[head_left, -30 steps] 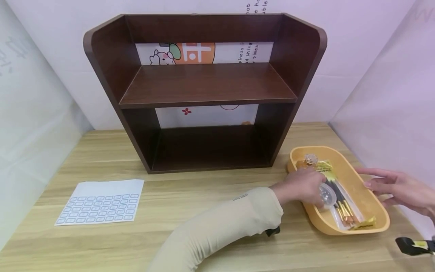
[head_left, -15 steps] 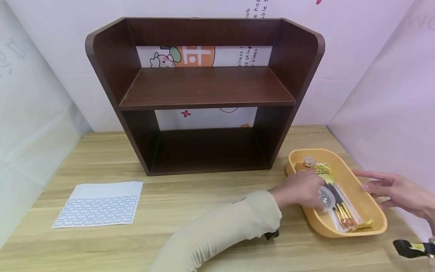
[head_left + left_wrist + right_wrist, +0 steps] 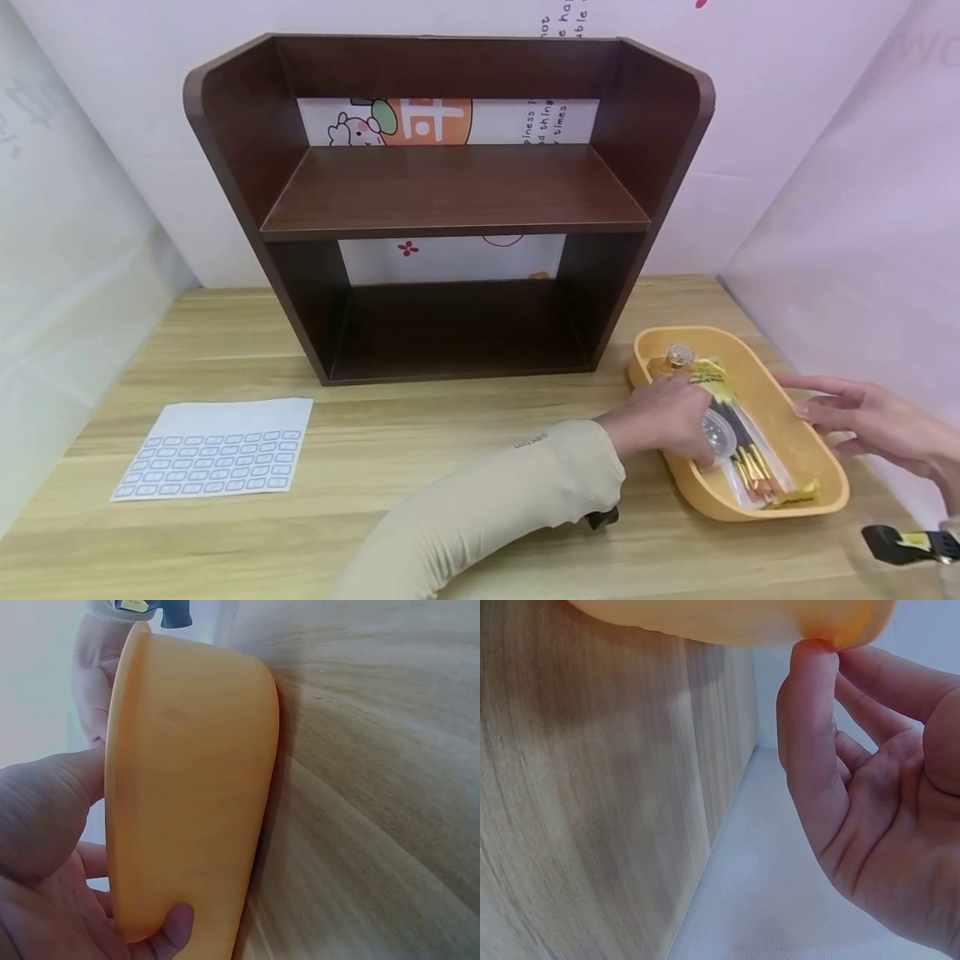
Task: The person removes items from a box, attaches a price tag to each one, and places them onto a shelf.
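A yellow-orange plastic tray [image 3: 806,467] stands at the right of the table. My left hand [image 3: 667,417] grips its left rim, fingers bent over the edge; in the left wrist view one fingertip presses the outer wall. My right hand [image 3: 873,421] holds the right rim, and the right wrist view has a fingertip just under the lip. Inside lie a packet of paintbrushes [image 3: 750,454] with black handles and a yellow label, a round clear plastic container [image 3: 720,435], and an amber bottle with a faceted clear stopper [image 3: 679,356]. My left hand partly covers the container and the bottle.
A dark brown two-tier shelf [image 3: 457,187] stands at the back of the wood-grain table [image 3: 420,450]. On the left lies a white sheet with rows of blue-framed labels [image 3: 213,450]. White printed sheeting [image 3: 817,200] encloses the back and both sides.
Both hands keep their places on the tray's rims. The whole head view has shifted slightly; the tray and its contents look unchanged.
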`<action>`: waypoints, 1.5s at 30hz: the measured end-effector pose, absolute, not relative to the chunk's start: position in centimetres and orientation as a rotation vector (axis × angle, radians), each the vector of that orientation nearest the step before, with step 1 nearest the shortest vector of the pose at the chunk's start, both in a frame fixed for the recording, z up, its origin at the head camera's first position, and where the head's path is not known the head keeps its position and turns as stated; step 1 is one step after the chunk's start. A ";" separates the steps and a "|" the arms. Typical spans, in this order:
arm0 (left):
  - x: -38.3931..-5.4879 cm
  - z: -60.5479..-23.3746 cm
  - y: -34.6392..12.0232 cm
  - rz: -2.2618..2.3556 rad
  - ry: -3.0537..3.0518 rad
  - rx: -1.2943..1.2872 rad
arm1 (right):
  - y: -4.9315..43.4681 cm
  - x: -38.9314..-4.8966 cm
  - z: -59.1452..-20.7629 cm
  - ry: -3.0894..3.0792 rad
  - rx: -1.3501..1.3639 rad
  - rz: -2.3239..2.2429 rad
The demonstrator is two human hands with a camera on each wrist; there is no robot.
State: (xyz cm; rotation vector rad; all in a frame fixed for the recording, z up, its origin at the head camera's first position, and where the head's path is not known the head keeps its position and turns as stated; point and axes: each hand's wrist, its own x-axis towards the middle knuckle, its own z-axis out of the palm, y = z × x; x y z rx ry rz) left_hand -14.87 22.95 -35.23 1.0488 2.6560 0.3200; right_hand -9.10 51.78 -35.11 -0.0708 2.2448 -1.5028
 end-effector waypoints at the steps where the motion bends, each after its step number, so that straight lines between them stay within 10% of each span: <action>1: -14.9 -35.2 22.9 0.313 2.656 1.054 | 51.8 -9.1 -35.1 2.250 -0.079 -1.498; 45: -14.8 -31.7 17.9 1.096 2.496 1.156 | 51.7 -8.7 -34.9 2.244 -0.139 -1.492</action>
